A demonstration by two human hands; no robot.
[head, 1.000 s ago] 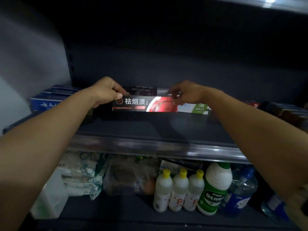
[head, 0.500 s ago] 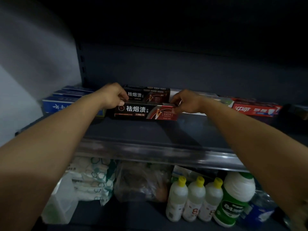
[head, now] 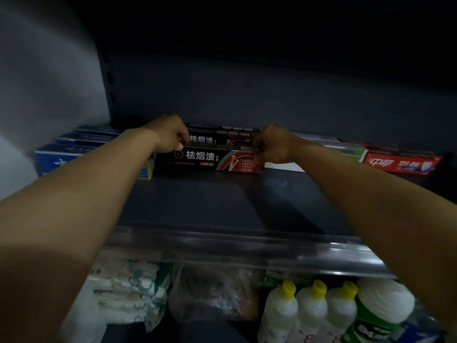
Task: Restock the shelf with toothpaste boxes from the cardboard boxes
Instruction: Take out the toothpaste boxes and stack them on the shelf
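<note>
the shelf (head: 222, 201) already has a row of toothpaste boxes at the back, so some of the job looks done. the front part near the person is bare, so i think more boxes can go in. no cardboard boxes show here, so i can't tell how many are left.

the left hand (head: 168, 134) has its fingers curled on the left end of the black and red box (head: 210, 159). the right hand (head: 272, 147) pinches the right end of the same box. the box lies flat on the shelf between the two hands, just in front of another black box (head: 222, 137) like it.

past the left hand sit blue boxes (head: 74, 154). past the right hand is a white and green box (head: 346, 152), then a red box (head: 400, 163).

under the hands, the lower shelf holds white bottles with yellow caps (head: 309, 310), a big green and white bottle (head: 380, 310), a clear bag (head: 212, 295) and a soft pack (head: 128, 290).
</note>
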